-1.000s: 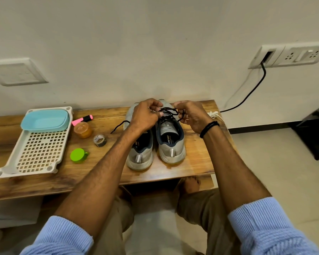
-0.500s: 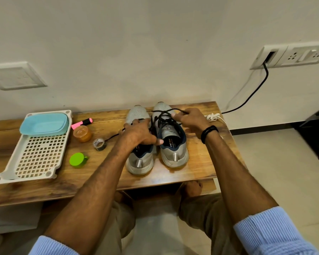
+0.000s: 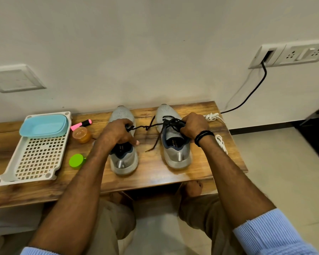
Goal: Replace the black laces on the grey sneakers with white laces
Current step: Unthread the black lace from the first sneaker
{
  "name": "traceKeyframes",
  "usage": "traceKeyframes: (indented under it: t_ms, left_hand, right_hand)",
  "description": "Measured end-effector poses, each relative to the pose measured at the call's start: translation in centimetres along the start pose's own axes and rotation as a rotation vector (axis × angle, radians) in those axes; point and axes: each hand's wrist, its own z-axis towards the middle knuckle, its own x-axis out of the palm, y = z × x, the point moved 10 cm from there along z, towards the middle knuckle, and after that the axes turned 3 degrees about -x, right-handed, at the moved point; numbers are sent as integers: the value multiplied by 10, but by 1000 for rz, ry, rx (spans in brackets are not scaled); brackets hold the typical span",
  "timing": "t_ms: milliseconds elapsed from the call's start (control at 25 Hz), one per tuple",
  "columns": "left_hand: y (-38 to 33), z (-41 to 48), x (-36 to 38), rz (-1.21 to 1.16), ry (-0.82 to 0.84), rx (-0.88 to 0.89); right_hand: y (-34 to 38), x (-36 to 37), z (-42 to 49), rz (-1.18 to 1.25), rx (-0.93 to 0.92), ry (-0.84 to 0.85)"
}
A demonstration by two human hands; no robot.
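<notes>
Two grey sneakers stand apart on the wooden table (image 3: 155,173), heels toward me. My left hand (image 3: 116,133) grips the left sneaker (image 3: 124,161) over its tongue. My right hand (image 3: 193,127) grips the right sneaker (image 3: 175,151) at its laced collar. A black lace (image 3: 145,127) stretches between the two shoes, and one loose black end (image 3: 154,144) hangs down onto the table. White laces (image 3: 213,116) lie bundled at the table's far right, with another white lace (image 3: 221,143) beside my right wrist.
A white perforated tray (image 3: 37,153) holding a blue lid (image 3: 42,126) sits at the left. Near it are a pink highlighter (image 3: 81,124), an amber jar (image 3: 81,134) and a green cap (image 3: 76,161). A black cable (image 3: 247,100) runs from the wall socket.
The sneakers stood side by side; now they are pulled apart, the left one moved left and the right one moved right. The black lace is drawn taut between them.
</notes>
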Motion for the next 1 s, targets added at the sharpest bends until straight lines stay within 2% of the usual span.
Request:
traceKeyframes:
  t_ms: [160,280,360,440,520,560,640,680,720,800,880,920,1000]
  left_hand:
    - [0,2,2,18,41,27]
    - [-3,3,6,136,71,21]
    - [-7,3,2,319,-62,30]
    - [-26,0,-3,417,-255,107]
    - [-44,-4,-11,204,-406,184]
    - [-43,-5,-19,-45,-470,181]
    - [-23,-4,-35,-654,-572,94]
    - [-9,-2,-40,-836,-642,17]
    - [1,0,-43,-845,-696,-65]
    - [14,9,-44,-577,-703,-225]
    - [9,12,-35,-264,-625,-266]
    - [-4,8,-35,-141,-650,-196]
    - [-50,-11,-37,-55,-776,144]
  right_hand:
    - [-6,-3,3,-34,24,18]
    - [-7,5,2,134,39,142]
    - [-11,11,-1,291,68,218]
    - [-14,7,2,338,66,194]
    - [-15,-5,7,349,54,70]
    - [-16,-10,9,407,66,7]
    - [-19,-15,9,633,114,-73]
    - [-21,-16,7,769,137,-102]
    - [-23,-17,6,888,162,-133]
    - [-31,-21,4,1017,217,-192]
    - [-35,-21,3,1059,250,-211]
    - [-35,-21,3,1072,250,-213]
    - [-32,-21,2,1134,251,-235]
